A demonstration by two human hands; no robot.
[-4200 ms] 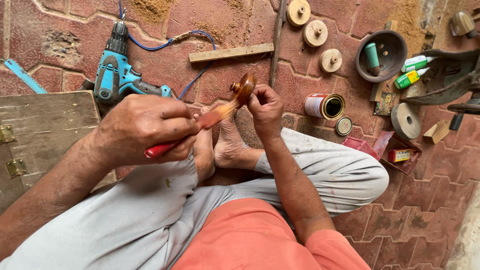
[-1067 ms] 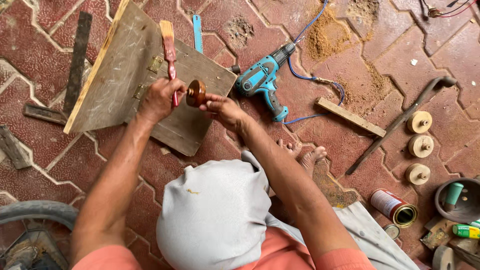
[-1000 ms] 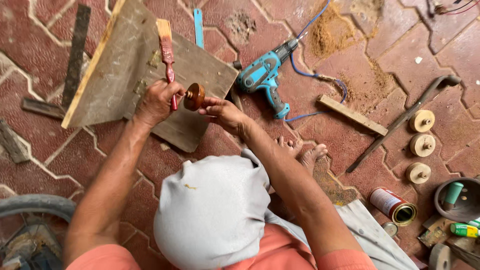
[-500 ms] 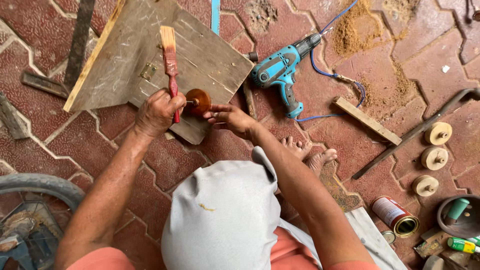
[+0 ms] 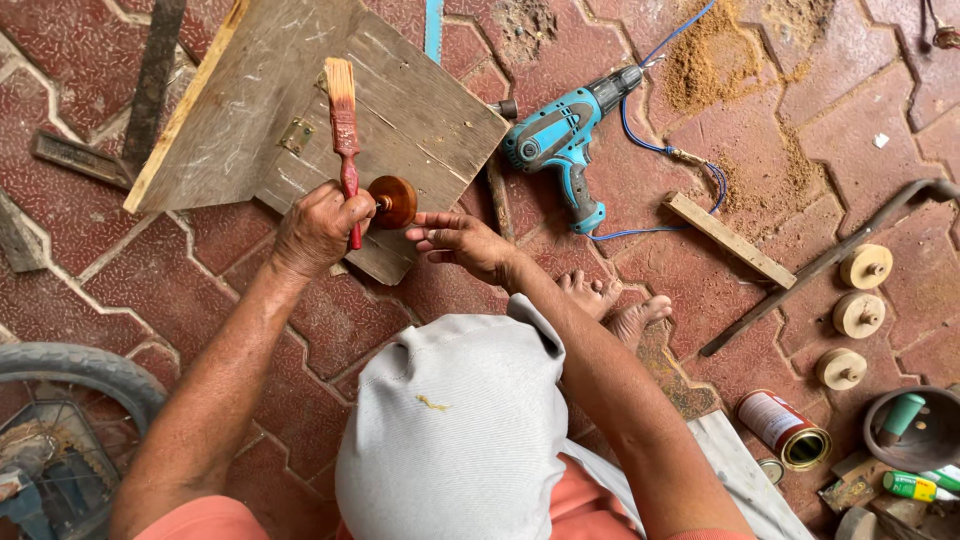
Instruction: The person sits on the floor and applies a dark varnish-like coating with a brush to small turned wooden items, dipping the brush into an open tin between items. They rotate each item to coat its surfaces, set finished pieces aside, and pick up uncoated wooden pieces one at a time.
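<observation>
The small round wooden piece (image 5: pixel 392 201) you are working on is a disc stained a glossy reddish brown, with a short peg at its centre pointing toward your left hand (image 5: pixel 320 226); it sits over the lower corner of the weathered wooden board (image 5: pixel 250 110), just inside that board's near edge. Your left hand is closed around the red handle of a paintbrush (image 5: pixel 344 120), whose stained bristles point up and away across the board, and the same hand's fingertips meet the disc at its peg. Your right hand (image 5: pixel 460 240) is open with fingers spread, hovering just beside the disc on its right; whether it touches the disc you cannot tell. The board lies tilted on the red paved floor (image 5: pixel 800 150), with a small metal hinge (image 5: pixel 295 135) on its face and a pale strip along its left edge. Just beyond the board's right corner rests a blue corded drill (image 5: pixel 560 135), its blue cable looping toward a flat wooden stick (image 5: pixel 730 240). Well apart to the right, three unpainted wooden discs (image 5: pixel 858 315) lie in a row, with an open tin can (image 5: pixel 785 430) below them. Your raised knee in grey cloth (image 5: pixel 455 430) fills the near middle, your bare feet (image 5: pixel 615 300) beside it, and a tyre (image 5: pixel 70 370) curves at the lower left.
</observation>
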